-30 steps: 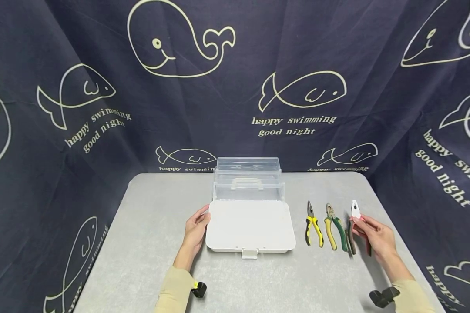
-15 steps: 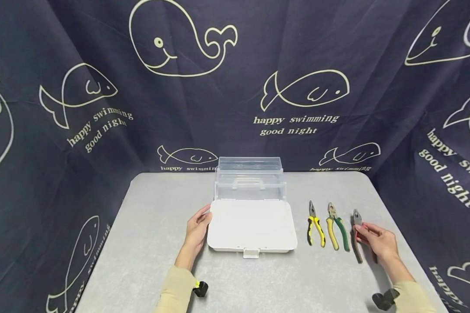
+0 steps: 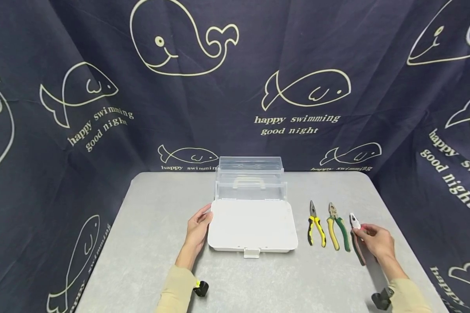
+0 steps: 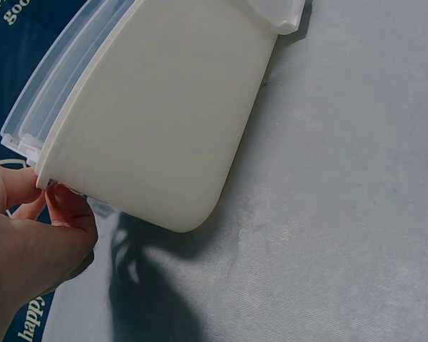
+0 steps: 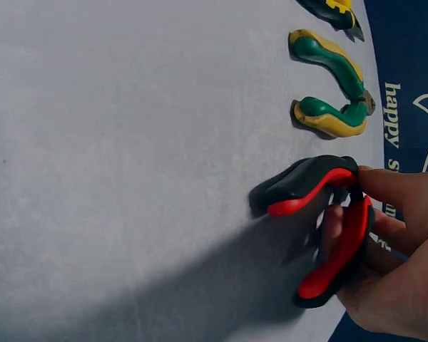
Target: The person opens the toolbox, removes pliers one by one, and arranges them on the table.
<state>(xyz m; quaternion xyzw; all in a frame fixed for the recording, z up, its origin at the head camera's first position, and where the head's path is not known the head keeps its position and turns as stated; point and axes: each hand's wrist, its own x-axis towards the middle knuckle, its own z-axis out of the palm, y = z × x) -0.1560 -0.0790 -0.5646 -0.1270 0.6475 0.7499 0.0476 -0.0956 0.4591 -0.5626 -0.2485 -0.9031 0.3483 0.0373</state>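
A white plastic storage box (image 3: 252, 226) stands in mid-table, its clear tiered part (image 3: 250, 178) raised behind it. At its left side, my left hand (image 3: 197, 228) pinches the rim by the back corner; thumb and fingertips meet at that rim in the left wrist view. To the right, my right hand (image 3: 380, 243) holds combination pliers with red and black handles (image 5: 310, 189), pinched near the pivot. Their metal head points away, and the handles are spread apart. Part of one handle is hidden behind the fingers.
Left of the held pliers lie combination pliers with green and yellow handles (image 3: 338, 228) and long-nose pliers with yellow and black handles (image 3: 316, 230). All are on a grey table (image 3: 258, 287). A dark printed curtain (image 3: 203, 108) surrounds the back and sides.
The red and black pliers have come toward me, and their head has swung to the left. My left hand stays at the box's rim.
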